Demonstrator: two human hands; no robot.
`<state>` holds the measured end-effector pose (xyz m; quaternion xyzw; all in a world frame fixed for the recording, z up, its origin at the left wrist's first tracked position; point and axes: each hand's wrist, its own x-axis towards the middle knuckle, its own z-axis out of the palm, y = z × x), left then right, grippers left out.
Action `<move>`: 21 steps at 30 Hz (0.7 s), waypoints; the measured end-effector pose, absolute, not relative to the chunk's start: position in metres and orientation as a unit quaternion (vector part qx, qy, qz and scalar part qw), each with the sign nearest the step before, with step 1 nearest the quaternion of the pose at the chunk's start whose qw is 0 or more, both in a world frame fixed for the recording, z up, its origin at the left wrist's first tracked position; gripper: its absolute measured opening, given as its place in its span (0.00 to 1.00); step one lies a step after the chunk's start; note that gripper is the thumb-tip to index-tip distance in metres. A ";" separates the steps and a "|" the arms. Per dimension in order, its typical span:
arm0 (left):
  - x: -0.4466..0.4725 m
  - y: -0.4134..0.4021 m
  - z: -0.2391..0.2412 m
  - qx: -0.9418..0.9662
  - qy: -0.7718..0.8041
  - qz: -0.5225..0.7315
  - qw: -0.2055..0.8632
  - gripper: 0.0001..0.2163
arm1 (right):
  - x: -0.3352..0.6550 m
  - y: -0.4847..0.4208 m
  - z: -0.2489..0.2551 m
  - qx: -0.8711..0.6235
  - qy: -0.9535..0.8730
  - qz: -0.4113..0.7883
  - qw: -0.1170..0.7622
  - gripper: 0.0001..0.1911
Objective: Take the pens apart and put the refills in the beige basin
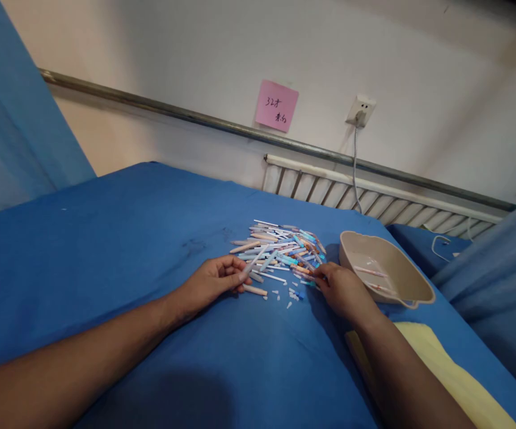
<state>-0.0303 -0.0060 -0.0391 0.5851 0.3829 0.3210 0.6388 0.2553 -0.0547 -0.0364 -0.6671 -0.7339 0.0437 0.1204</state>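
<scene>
A heap of pen parts (280,245) lies on the blue cloth, a mix of white, clear, tan, orange and blue barrels and thin sticks. My left hand (222,275) is at the heap's near left edge, thumb and fingers closed on a pale, slim pen barrel (255,260) that slants up to the right. At the right edge of the heap, my right hand (339,287) reaches down with its fingertips pressed together among the parts. Whatever they pinch is too small to name. Small whitish tips (278,297) and a blue bit (300,295) are scattered in front of the heap.
To the right stands a beige basin (412,280) with a few pen-like sticks (374,271) inside. Yellow cloth (445,363) lies under my right forearm. Behind the table are a radiator (320,187), a rail and a plugged-in cable (355,167). Blue curtains hang at both sides.
</scene>
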 end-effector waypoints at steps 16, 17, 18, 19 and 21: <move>-0.033 -0.001 -0.046 0.575 0.365 0.310 0.664 0.12 | 0.246 -0.047 -0.051 -0.618 -0.773 0.076 0.120 0.08; -0.034 -0.001 -0.046 0.574 0.362 0.307 0.667 0.12 | 0.246 -0.047 -0.052 -0.614 -0.777 0.078 0.121 0.08; -0.035 -0.001 -0.046 0.574 0.361 0.306 0.668 0.12 | 0.245 -0.047 -0.053 -0.611 -0.778 0.080 0.122 0.08; -0.035 -0.001 -0.046 0.575 0.360 0.306 0.668 0.12 | 0.245 -0.047 -0.054 -0.609 -0.779 0.082 0.124 0.08; -0.035 -0.002 -0.046 0.577 0.358 0.306 0.667 0.13 | 0.243 -0.047 -0.055 -0.607 -0.779 0.088 0.130 0.07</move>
